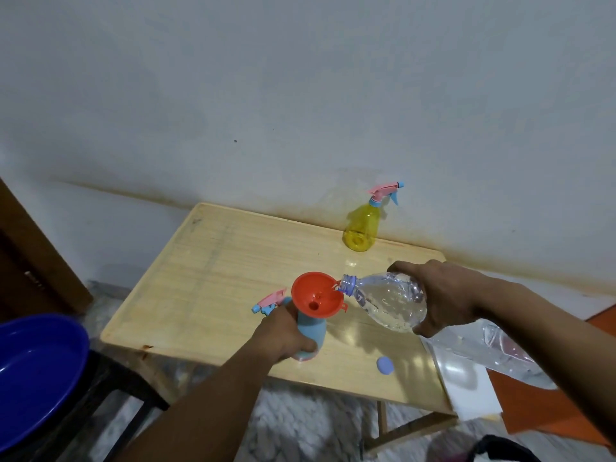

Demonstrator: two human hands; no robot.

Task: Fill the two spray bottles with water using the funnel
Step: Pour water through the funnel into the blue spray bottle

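Both grips closed: L hand (283, 335) on blue spray bottle (311, 331), R hand (443, 296) on water bottle (388, 303).

The left hand (285, 335) wraps the blue spray bottle (311, 328), hiding most of its body, and the orange funnel (315, 299) covers its neck. Behind the funnel a loose pink spray head (269, 301) shows only in part. The right hand (443, 296) covers the base of the clear water bottle (388, 301). At lower left the blue basin (36, 371) runs off the frame. At lower right a crumpled clear plastic thing (506, 348) is too blurred to identify, and a dark object (500, 450) is cut by the bottom edge.
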